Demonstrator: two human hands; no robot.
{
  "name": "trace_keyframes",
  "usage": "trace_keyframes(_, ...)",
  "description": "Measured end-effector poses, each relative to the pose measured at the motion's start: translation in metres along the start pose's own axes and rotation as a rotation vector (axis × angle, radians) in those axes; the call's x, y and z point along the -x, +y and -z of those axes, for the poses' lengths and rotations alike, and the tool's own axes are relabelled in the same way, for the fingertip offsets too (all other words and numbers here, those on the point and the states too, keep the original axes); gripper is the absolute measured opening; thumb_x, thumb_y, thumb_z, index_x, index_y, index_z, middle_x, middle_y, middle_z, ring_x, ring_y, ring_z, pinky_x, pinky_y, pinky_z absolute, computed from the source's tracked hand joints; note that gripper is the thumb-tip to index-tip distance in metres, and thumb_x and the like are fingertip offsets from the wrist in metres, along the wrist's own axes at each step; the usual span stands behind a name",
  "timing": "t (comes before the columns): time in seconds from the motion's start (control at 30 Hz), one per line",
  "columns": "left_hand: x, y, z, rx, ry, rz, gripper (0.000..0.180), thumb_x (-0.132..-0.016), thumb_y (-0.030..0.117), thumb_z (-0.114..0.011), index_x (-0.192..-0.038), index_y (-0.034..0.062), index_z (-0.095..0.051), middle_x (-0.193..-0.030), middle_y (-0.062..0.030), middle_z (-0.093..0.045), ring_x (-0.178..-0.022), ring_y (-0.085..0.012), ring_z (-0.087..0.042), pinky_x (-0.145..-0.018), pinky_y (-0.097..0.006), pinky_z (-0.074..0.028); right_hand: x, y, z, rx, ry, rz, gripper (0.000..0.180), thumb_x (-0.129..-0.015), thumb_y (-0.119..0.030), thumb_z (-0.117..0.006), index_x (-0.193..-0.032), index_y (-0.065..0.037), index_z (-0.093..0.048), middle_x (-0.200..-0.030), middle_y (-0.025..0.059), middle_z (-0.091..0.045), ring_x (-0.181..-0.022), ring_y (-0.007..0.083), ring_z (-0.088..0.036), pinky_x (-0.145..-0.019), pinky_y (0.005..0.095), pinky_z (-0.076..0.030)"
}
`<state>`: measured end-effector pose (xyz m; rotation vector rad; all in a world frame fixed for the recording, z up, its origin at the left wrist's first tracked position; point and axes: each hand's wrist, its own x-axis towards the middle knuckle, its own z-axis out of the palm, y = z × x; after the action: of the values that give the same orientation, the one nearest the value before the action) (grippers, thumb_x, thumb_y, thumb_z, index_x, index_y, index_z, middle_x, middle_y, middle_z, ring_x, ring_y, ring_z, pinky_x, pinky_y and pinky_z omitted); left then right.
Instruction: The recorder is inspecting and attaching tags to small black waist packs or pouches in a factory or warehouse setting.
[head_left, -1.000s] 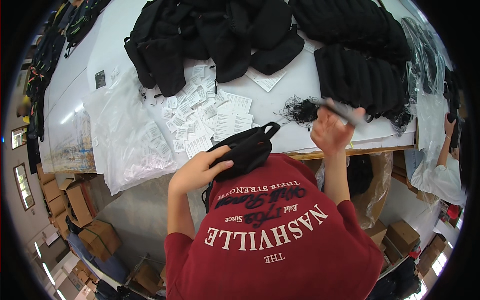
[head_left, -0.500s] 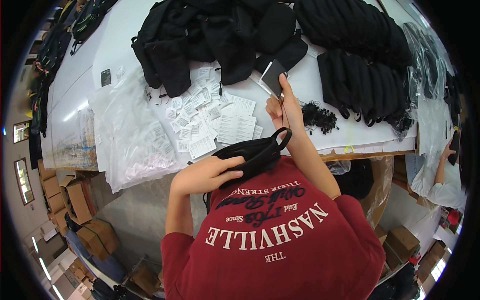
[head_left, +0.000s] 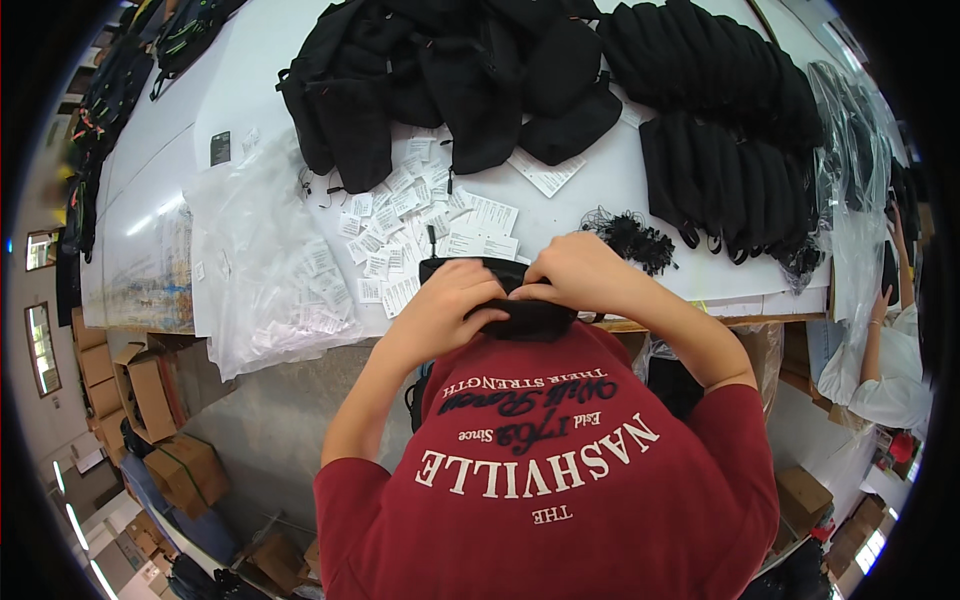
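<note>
A small black fabric bag [head_left: 535,322] is held against my chest at the table's front edge, its top seam and zip side turned up. My left hand [head_left: 455,300] grips the bag's left part, fingers over the top and thumb on the near side. My right hand [head_left: 575,275] is closed at the bag's upper edge, with thumb and fingertips pinched at the opening. The fingertips of both hands nearly meet there and are partly hidden in the cloth. Beyond the bag lie many white printed paper labels [head_left: 485,215] in a loose heap.
A pile of black bags [head_left: 455,85] covers the table's far middle. Rows of stacked black bags [head_left: 725,165] stand at the right, beside a bundle of black strings [head_left: 632,240]. Clear plastic bags [head_left: 265,260] spread at the left. At the far right a person's arm [head_left: 875,340] shows.
My right hand has come down from above the labels to the bag; the dark card it held no longer shows. The bag has turned, and my left hand has shifted up and right with it.
</note>
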<state>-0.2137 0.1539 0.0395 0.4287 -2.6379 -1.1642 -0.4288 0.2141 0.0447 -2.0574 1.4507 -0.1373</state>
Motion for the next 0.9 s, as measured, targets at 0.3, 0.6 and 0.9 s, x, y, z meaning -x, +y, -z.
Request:
trace_keyframes(0.3,0.007,-0.105,-0.02,-0.101,0.587,0.385,0.024,-0.082,0.02,-0.068,-0.094,0.0009,-0.059,-0.087,-0.0112,-0.064,-0.083,-0.0267,-0.059,-0.081,-0.035,-0.044,0.018,-0.001,-0.006,-0.205,0.001,0.04,0.035,-0.078,-0.044,-0.069,-0.074,-0.009,-0.071,-0.051,0.0092,-0.058,-0.05,0.026,-0.059,-0.051,0.0326,-0.044)
trace_keyframes(0.6,-0.005,-0.068,0.013,0.243,0.655,0.457,0.027,-0.077,0.024,-0.073,-0.094,0.0039,-0.065,-0.094,-0.0107,-0.065,-0.089,-0.0269,-0.058,-0.086,-0.036,-0.041,0.028,0.001,-0.001,0.156,0.288,0.176,0.02,-0.075,-0.032,-0.072,-0.07,-0.012,-0.071,-0.051,0.0047,-0.056,-0.051,0.0226,-0.057,-0.054,0.0324,-0.043)
trace_keyframes(0.9,-0.002,-0.024,0.011,0.388,0.914,0.278,0.084,-0.071,0.031,-0.081,-0.137,0.0044,-0.037,-0.138,-0.0106,-0.038,-0.125,-0.0261,-0.041,-0.106,-0.039,-0.03,0.019,-0.014,0.022,0.232,0.535,0.232,0.017,-0.073,-0.029,-0.075,-0.075,-0.013,-0.073,-0.048,0.0001,-0.052,-0.047,0.0168,-0.053,-0.049,0.0294,-0.04)
